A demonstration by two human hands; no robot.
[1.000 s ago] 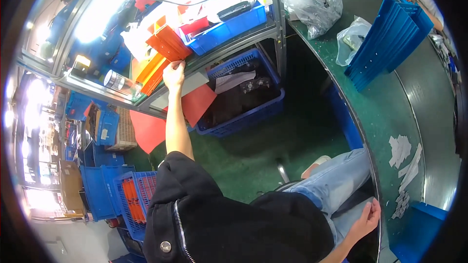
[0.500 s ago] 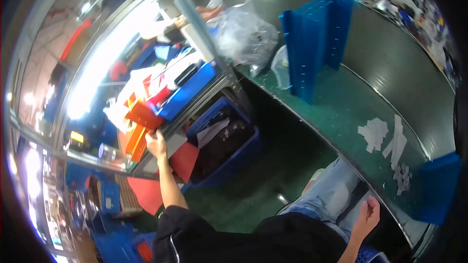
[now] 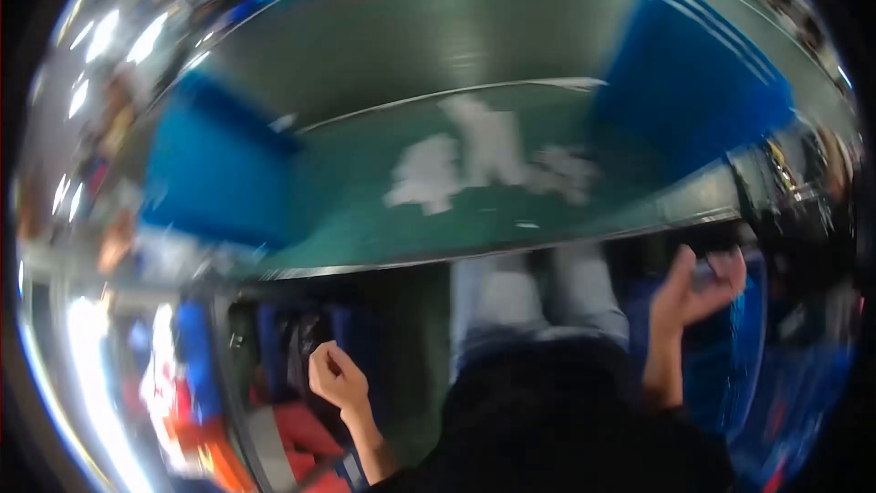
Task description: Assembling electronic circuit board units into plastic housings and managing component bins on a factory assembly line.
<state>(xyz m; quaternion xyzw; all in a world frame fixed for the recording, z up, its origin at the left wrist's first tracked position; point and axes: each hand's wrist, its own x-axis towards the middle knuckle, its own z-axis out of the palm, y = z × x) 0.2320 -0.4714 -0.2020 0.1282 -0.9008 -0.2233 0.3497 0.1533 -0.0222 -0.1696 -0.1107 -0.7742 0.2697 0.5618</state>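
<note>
My left hand (image 3: 339,376) hangs in front of the shelf on the left, over dark and red things below. Its fingers are curled in toward the thumb; whether anything small is inside them is hidden by blur. My right hand (image 3: 695,290) is raised past the bench's near edge on the right, thumb and fingers apart, with nothing seen in it. Ahead of me, white paper scraps (image 3: 427,172) and longer white strips (image 3: 488,139) lie on the green bench top (image 3: 347,210). Smaller white bits (image 3: 564,173) are beside them.
Blue upright panels or bins stand on the bench at left (image 3: 219,160) and right (image 3: 698,73). Below my right hand is a blue crate (image 3: 750,347). A lit shelf at lower left holds a blue tray (image 3: 194,361) and an orange bin (image 3: 224,461).
My view has swung right, from the shelf to the bench. The left hand has come away from the orange bin. My right hand has risen and its fingers have spread.
</note>
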